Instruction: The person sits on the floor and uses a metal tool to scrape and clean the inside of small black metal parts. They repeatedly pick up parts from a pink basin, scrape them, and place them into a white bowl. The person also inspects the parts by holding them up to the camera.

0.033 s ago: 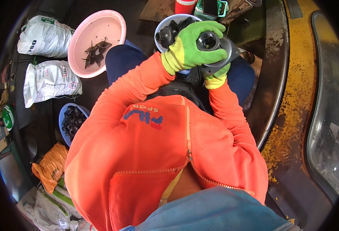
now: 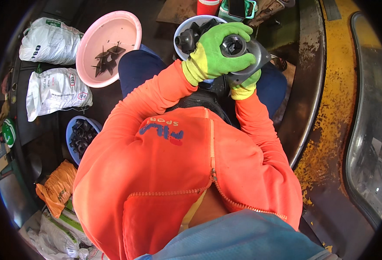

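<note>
Your left hand (image 2: 219, 52) is wrapped over the grey plastic fitting (image 2: 243, 54), fingers curled tight on its round collar, right above the white bowl (image 2: 184, 30). Your right hand (image 2: 244, 84) cups the fitting's flat flange from below, fingers closed on the edge as far as it shows. It looks stiff, light and hard; the gloves should stop slipping. Hold it by the collar and flange rim. The pink basin (image 2: 126, 26) sits left of the bowl.
</note>
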A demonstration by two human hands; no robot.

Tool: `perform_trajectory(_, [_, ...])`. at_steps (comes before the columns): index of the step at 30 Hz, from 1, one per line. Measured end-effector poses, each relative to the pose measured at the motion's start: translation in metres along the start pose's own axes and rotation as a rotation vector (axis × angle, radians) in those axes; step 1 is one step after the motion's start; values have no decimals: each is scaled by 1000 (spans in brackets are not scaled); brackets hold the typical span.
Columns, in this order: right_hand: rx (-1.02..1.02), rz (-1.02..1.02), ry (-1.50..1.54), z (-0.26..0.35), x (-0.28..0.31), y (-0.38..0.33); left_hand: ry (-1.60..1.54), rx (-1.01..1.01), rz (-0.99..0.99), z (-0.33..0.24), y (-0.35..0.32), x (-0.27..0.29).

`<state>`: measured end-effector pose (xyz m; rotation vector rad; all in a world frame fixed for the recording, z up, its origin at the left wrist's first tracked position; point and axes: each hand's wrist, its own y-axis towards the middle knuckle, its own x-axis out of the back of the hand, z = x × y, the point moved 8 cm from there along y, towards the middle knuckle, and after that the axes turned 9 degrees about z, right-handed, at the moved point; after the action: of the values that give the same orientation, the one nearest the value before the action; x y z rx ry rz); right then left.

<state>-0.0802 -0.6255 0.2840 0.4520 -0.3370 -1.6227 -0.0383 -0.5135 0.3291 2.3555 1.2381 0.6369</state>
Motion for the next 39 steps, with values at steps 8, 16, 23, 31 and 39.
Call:
perform_trajectory(8, [19, 309, -482, 5, -14, 0, 107, -193, 88, -16, 2, 3])
perform_trajectory(16, [-6, 547, -357, 22, -31, -9, -124, -126, 523, -21, 6, -5])
perform_trajectory(23, [-126, 666, -59, -7, -42, -51, -606, -96, 950, -25, -7, -31])
perform_trajectory(31, [161, 387, -432, 16, -25, 11, -137, -125, 472, -7, 30, 5])
perform_trajectory(39, [-77, 201, -64, 8, -21, 2, 34, -186, 81, -13, -4, -4])
